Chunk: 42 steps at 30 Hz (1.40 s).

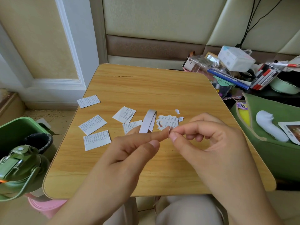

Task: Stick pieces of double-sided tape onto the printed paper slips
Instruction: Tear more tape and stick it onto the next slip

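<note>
The tape roll (pixel 148 121) stands on the table (pixel 146 88), near its middle. Left of the roll lie five separate paper slips (pixel 92 124). Just right of the roll lies a small pile of slips (pixel 168 121). In front of the roll, above the table, the left hand (pixel 129 148) and the right hand (pixel 209 138) meet.

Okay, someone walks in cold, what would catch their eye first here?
Two bare hands, left hand and right hand, meet at centre over the light wooden table, pinching a tiny scrap of tape. Behind them stands a white tape roll, with white printed paper slips scattered left.
</note>
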Each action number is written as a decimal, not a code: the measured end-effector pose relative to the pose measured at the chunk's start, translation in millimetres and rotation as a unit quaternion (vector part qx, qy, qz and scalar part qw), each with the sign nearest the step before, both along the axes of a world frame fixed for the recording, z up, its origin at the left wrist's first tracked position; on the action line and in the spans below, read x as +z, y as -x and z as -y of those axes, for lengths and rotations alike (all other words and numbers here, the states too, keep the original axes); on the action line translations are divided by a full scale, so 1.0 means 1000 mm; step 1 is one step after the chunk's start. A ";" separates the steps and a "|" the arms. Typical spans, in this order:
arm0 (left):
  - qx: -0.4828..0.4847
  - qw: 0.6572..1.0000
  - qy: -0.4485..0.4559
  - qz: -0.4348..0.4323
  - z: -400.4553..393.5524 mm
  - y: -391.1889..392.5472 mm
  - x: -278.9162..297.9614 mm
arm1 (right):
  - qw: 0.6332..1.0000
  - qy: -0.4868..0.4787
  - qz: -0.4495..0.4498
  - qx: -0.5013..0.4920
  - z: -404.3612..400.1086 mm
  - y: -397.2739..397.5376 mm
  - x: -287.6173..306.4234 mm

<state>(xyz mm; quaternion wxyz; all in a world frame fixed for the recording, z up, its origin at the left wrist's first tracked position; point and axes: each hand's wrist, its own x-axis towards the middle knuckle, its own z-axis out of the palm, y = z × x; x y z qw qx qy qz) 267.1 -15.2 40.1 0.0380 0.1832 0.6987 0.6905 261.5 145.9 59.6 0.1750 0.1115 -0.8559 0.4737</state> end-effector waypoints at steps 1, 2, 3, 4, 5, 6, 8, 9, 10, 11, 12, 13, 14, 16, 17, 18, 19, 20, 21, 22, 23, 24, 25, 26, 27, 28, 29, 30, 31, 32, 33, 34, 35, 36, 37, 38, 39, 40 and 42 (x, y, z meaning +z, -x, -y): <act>0.004 1.000 0.007 -0.001 -0.001 0.000 0.001 | 1.000 -0.002 0.002 0.001 0.000 0.000 0.000; 0.009 1.000 0.015 -0.003 -0.001 -0.001 0.002 | 1.000 -0.006 0.002 0.000 -0.001 -0.001 0.000; 0.016 1.000 0.021 -0.009 -0.001 -0.001 0.003 | 1.000 -0.014 -0.001 -0.004 -0.001 -0.001 0.001; 0.024 0.999 0.027 -0.018 -0.002 -0.002 0.002 | 1.000 -0.023 -0.004 -0.009 -0.001 -0.002 0.001; 0.033 0.998 0.040 -0.031 -0.003 -0.003 0.001 | 0.999 -0.034 -0.008 -0.015 -0.001 -0.002 0.001; 0.047 0.996 0.064 -0.047 -0.005 -0.004 0.000 | 0.999 -0.044 -0.013 -0.021 0.000 -0.003 0.001; 0.066 0.988 0.112 -0.085 -0.006 -0.005 -0.004 | 0.997 -0.058 -0.026 -0.031 0.001 -0.003 0.000; 0.070 0.985 0.123 -0.100 -0.007 -0.005 -0.004 | 0.997 -0.061 -0.030 -0.036 0.002 -0.002 0.000; 0.072 0.985 0.119 -0.101 -0.008 -0.005 -0.004 | 0.997 -0.059 -0.032 -0.038 0.003 -0.002 -0.001; 0.070 0.989 0.101 -0.086 -0.007 -0.005 -0.003 | 0.997 -0.053 -0.032 -0.038 0.003 -0.002 -0.001; 0.064 0.993 0.079 -0.065 -0.007 -0.004 -0.003 | 0.998 -0.043 -0.027 -0.034 0.003 -0.002 -0.001; 0.057 0.996 0.059 -0.044 -0.006 -0.004 -0.002 | 0.999 -0.030 -0.021 -0.028 0.003 -0.001 -0.001; 0.051 0.997 0.046 -0.027 -0.004 -0.004 -0.002 | 0.999 -0.019 -0.014 -0.023 0.002 -0.002 -0.001; 0.034 0.999 0.035 -0.003 -0.003 -0.005 0.002 | 1.000 -0.004 -0.007 -0.017 0.001 -0.002 -0.002; 0.024 0.999 0.029 0.006 -0.003 -0.005 0.004 | 1.000 0.000 -0.005 -0.015 0.001 -0.002 -0.001; 0.018 1.000 0.022 0.014 -0.003 -0.004 0.006 | 1.000 0.002 -0.002 -0.013 0.001 -0.002 -0.001; 0.013 1.000 0.009 0.021 -0.003 -0.004 0.007 | 1.000 0.004 0.000 -0.010 0.001 -0.001 -0.001; 0.006 1.000 -0.013 0.025 -0.004 -0.003 0.006 | 1.000 0.006 0.002 -0.007 0.001 -0.001 -0.001; -0.002 0.999 -0.039 0.031 -0.004 -0.003 0.005 | 1.000 0.008 0.002 -0.004 0.001 -0.001 0.000; -0.007 0.997 -0.064 0.040 -0.005 -0.003 0.005 | 1.000 0.010 0.003 -0.002 0.000 -0.001 0.000; -0.011 0.995 -0.084 0.051 -0.004 -0.003 0.005 | 1.000 0.012 0.003 0.000 0.000 -0.001 0.000; -0.013 0.994 -0.096 0.058 -0.003 -0.003 0.005 | 1.000 0.013 0.004 0.001 0.000 -0.002 0.001; -0.014 0.993 -0.099 0.064 -0.003 -0.002 0.004 | 1.000 0.015 0.003 0.002 0.000 -0.002 0.001; -0.011 0.993 -0.098 0.068 -0.003 -0.002 0.003 | 1.000 0.016 0.002 0.003 0.000 -0.002 0.001; -0.007 0.993 -0.094 0.073 -0.002 -0.002 0.002 | 1.000 0.016 0.002 0.004 0.000 -0.002 0.001; -0.005 0.993 -0.093 0.076 -0.002 -0.003 0.002 | 1.000 0.016 0.002 0.004 0.000 -0.003 0.001; -0.008 0.992 -0.099 0.077 -0.002 -0.003 0.002 | 1.000 0.014 0.002 0.004 0.000 -0.003 0.001; -0.013 0.991 -0.106 0.076 -0.003 -0.003 0.003 | 1.000 0.010 0.002 0.003 -0.001 -0.004 0.001; -0.019 0.991 -0.112 0.074 -0.003 -0.003 0.004 | 1.000 0.005 0.002 0.001 -0.001 -0.004 0.001; -0.020 0.991 -0.113 0.071 -0.004 -0.004 0.004 | 1.000 -0.005 0.000 -0.002 -0.001 -0.004 0.001; -0.015 0.992 -0.110 0.067 -0.004 -0.004 0.005 | 1.000 -0.016 -0.005 -0.007 -0.001 -0.005 0.002; -0.007 0.992 -0.105 0.065 -0.005 -0.004 0.005 | 0.999 -0.028 -0.013 -0.014 -0.001 -0.006 0.002; 0.001 0.993 -0.100 0.063 -0.005 -0.005 0.005 | 0.999 -0.040 -0.023 -0.022 -0.001 -0.006 0.003; 0.004 0.994 -0.092 0.059 -0.005 -0.005 0.004 | 0.998 -0.053 -0.035 -0.031 0.000 -0.007 0.003; 0.004 0.995 -0.080 0.052 -0.006 -0.005 0.003 | 0.996 -0.067 -0.046 -0.042 0.001 -0.007 0.003; 0.003 0.997 -0.062 0.040 -0.006 -0.005 0.003 | 0.994 -0.081 -0.055 -0.053 0.002 -0.007 0.003; 0.000 0.998 -0.046 0.031 -0.006 -0.005 0.004 | 0.992 -0.092 -0.062 -0.062 0.003 -0.007 0.003; -0.003 0.999 -0.037 0.029 -0.006 -0.005 0.005 | 0.991 -0.096 -0.066 -0.069 0.003 -0.008 0.003; -0.003 0.998 -0.051 0.033 -0.006 -0.006 0.005 | 0.992 -0.084 -0.061 -0.067 0.004 -0.007 0.003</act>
